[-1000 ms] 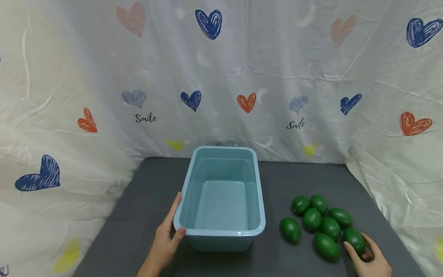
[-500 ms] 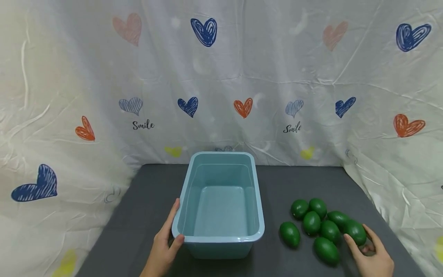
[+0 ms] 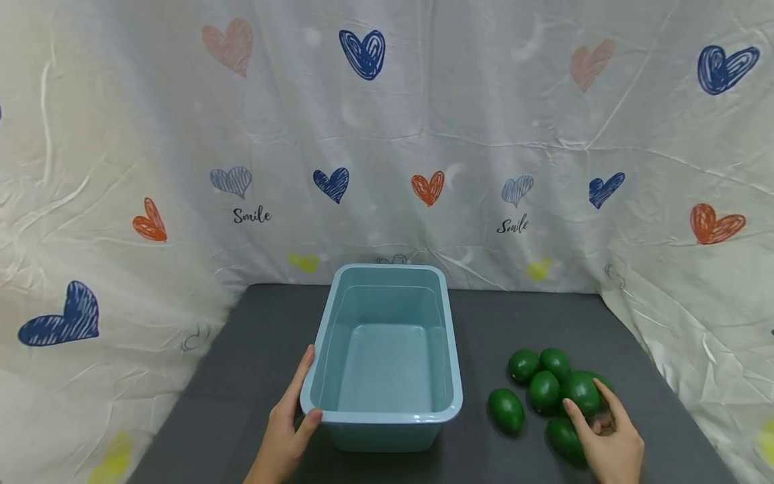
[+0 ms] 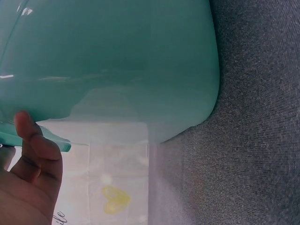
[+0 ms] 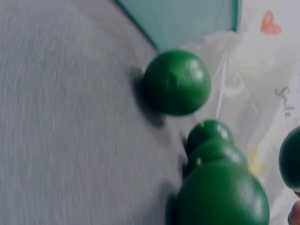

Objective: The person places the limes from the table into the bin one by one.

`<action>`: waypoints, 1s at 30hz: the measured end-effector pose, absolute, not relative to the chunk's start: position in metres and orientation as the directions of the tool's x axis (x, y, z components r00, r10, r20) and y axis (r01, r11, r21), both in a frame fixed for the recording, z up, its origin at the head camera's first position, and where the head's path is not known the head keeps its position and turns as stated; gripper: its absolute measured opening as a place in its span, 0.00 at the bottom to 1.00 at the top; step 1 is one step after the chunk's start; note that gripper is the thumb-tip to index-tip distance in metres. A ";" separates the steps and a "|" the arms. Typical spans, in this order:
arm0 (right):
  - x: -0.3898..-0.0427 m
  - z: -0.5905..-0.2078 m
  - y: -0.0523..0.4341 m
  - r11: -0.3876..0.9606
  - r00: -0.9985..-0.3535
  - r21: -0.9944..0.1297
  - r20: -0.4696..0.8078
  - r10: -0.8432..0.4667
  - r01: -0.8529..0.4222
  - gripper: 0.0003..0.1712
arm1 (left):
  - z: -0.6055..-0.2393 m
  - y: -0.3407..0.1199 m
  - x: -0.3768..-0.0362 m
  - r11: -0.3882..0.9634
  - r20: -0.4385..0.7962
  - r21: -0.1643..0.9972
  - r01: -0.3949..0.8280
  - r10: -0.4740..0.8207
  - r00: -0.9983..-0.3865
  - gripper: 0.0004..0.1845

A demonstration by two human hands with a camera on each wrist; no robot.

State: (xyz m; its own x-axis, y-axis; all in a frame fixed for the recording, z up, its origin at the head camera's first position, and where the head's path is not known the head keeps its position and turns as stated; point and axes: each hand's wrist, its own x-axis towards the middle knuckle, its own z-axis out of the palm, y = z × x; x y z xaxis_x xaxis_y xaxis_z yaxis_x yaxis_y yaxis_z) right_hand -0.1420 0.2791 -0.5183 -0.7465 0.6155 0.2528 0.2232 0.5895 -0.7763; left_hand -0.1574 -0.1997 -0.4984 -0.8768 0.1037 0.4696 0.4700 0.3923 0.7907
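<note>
A light blue plastic tub [image 3: 390, 370] stands on the dark table, nothing inside it. My left hand [image 3: 284, 420] holds its near left corner, thumb on the front rim and fingers along the left side; the left wrist view has these fingers [image 4: 42, 154] at the rim. My right hand [image 3: 611, 430] grips a smooth dark green avocado [image 3: 580, 393] between thumb and fingers, raised over the others. At the right edge of the right wrist view this avocado [image 5: 291, 161] shows in part. Several more avocados lie below and around it, partly hidden by the hand.
One avocado [image 3: 506, 410] lies apart, between the tub and the group. Two small-looking avocados [image 3: 523, 366] sit at the back of the cluster. A white curtain [image 3: 471, 101] printed with hearts hangs behind and beside the grey tabletop [image 3: 266, 336].
My right hand has lifted the avocado from the right end of the group and carried it left over the others. The left hand stays on the tub.
</note>
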 end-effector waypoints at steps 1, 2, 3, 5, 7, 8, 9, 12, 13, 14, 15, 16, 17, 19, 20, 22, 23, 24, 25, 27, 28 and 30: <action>-0.142 -0.518 0.275 0.586 -0.749 -0.782 0.256 0.611 0.211 0.39 | -0.498 -0.200 -0.157 0.399 0.464 0.792 0.462 0.097 -0.880 0.44; -0.142 -0.518 0.270 0.582 -0.752 -0.788 0.257 0.607 0.201 0.39 | -0.498 -0.200 -0.155 0.411 0.458 0.792 0.451 0.088 -0.885 0.44; -0.142 -0.519 0.265 0.577 -0.753 -0.795 0.259 0.604 0.189 0.39 | -0.498 -0.200 -0.154 0.419 0.457 0.790 0.447 0.082 -0.885 0.44; -0.141 -0.521 0.254 0.557 -0.757 -0.812 0.250 0.604 0.176 0.38 | -0.496 -0.202 -0.151 0.436 0.445 0.791 0.429 0.071 -0.893 0.43; -0.140 -0.522 0.244 0.536 -0.759 -0.828 0.240 0.606 0.166 0.38 | -0.496 -0.203 -0.149 0.443 0.441 0.791 0.422 0.066 -0.895 0.43; -0.139 -0.522 0.240 0.529 -0.759 -0.833 0.237 0.607 0.163 0.38 | -0.495 -0.204 -0.148 0.443 0.440 0.791 0.422 0.068 -0.895 0.43; -0.139 -0.522 0.237 0.523 -0.759 -0.838 0.237 0.607 0.157 0.38 | -0.496 -0.204 -0.149 0.441 0.441 0.791 0.425 0.072 -0.895 0.43; -0.141 -0.519 0.232 0.512 -0.759 -0.849 0.246 0.602 0.131 0.37 | -0.497 -0.203 -0.151 0.430 0.449 0.790 0.436 0.078 -0.890 0.44; -0.141 -0.517 0.231 0.509 -0.760 -0.853 0.255 0.598 0.115 0.37 | -0.497 -0.203 -0.151 0.427 0.452 0.790 0.440 0.080 -0.888 0.44; -0.142 -0.516 0.230 0.503 -0.759 -0.859 0.263 0.596 0.098 0.37 | -0.497 -0.202 -0.152 0.423 0.456 0.789 0.445 0.081 -0.886 0.44; -0.143 -0.515 0.229 0.496 -0.758 -0.864 0.269 0.594 0.082 0.37 | -0.497 -0.201 -0.152 0.418 0.462 0.789 0.451 0.083 -0.883 0.44; -0.143 -0.514 0.228 0.488 -0.756 -0.870 0.276 0.594 0.066 0.36 | -0.497 -0.200 -0.152 0.411 0.467 0.788 0.458 0.085 -0.880 0.44; -0.143 -0.512 0.227 0.480 -0.753 -0.876 0.282 0.595 0.051 0.36 | -0.497 -0.200 -0.152 0.407 0.470 0.789 0.461 0.085 -0.879 0.44; -0.144 -0.510 0.225 0.466 -0.744 -0.884 0.298 0.598 0.020 0.35 | -0.498 -0.199 -0.153 0.401 0.474 0.790 0.465 0.084 -0.877 0.44; -0.144 -0.508 0.224 0.462 -0.739 -0.887 0.305 0.600 0.009 0.35 | -0.498 -0.199 -0.153 0.398 0.474 0.791 0.465 0.083 -0.877 0.44; -0.145 -0.506 0.222 0.455 -0.730 -0.890 0.321 0.604 -0.015 0.35 | -0.499 -0.198 -0.154 0.395 0.471 0.794 0.462 0.083 -0.879 0.44; -0.145 -0.504 0.221 0.456 -0.726 -0.890 0.330 0.603 -0.026 0.35 | -0.499 -0.198 -0.155 0.393 0.470 0.795 0.462 0.084 -0.879 0.44; -0.146 -0.503 0.220 0.457 -0.722 -0.888 0.341 0.602 -0.038 0.35 | -0.499 -0.198 -0.155 0.390 0.471 0.795 0.465 0.088 -0.878 0.44; -0.146 -0.501 0.219 0.459 -0.719 -0.887 0.349 0.600 -0.048 0.36 | -0.500 -0.198 -0.156 0.387 0.471 0.794 0.468 0.093 -0.877 0.44; -0.147 -0.498 0.216 0.460 -0.715 -0.886 0.364 0.597 -0.067 0.36 | -0.500 -0.199 -0.157 0.384 0.478 0.789 0.479 0.104 -0.872 0.44; -0.148 -0.497 0.214 0.459 -0.715 -0.885 0.370 0.594 -0.077 0.36 | -0.500 -0.199 -0.158 0.381 0.482 0.788 0.484 0.107 -0.869 0.44; -0.150 -0.494 0.210 0.456 -0.712 -0.885 0.383 0.588 -0.100 0.36 | -0.500 -0.200 -0.158 0.380 0.491 0.783 0.492 0.109 -0.864 0.44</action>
State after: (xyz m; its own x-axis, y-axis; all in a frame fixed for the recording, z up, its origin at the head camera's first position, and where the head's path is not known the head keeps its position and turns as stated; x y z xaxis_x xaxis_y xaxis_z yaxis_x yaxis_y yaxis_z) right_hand -0.1496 0.2102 -0.4939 -0.7122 0.5881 0.3833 -0.0999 0.4555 -0.8846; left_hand -0.1585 -0.2001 -0.4996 -0.8645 0.1088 0.4907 0.4923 0.3805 0.7829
